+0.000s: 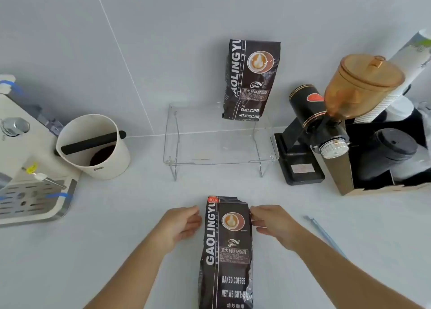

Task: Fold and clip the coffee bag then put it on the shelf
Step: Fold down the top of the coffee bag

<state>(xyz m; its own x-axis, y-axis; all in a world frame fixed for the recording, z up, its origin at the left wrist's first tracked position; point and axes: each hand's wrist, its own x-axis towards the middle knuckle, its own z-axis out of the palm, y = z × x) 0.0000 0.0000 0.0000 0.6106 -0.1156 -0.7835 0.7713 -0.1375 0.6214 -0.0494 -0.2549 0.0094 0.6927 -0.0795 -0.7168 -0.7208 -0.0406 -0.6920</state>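
Coffee bag (227, 250) lies flat on the counter (116, 250) in front of you, label up, its torn top edge pointing toward the wall. Going left to right: an espresso machine (28, 168) sits at far left, then a white knock box (93, 145). Your left hand (179, 224) rests at the bag's left upper edge, fingers loosely curled, touching or just beside it, gripping nothing firmly. Your right hand (275, 224) mirrors it on the right edge, likely so both can square the top for folding. Behind stands a clear shelf (221, 145) with a second bag (250, 80) leaning on the wall. A pale blue clip (326, 236) waits right of your hand, then a grinder (326, 122).
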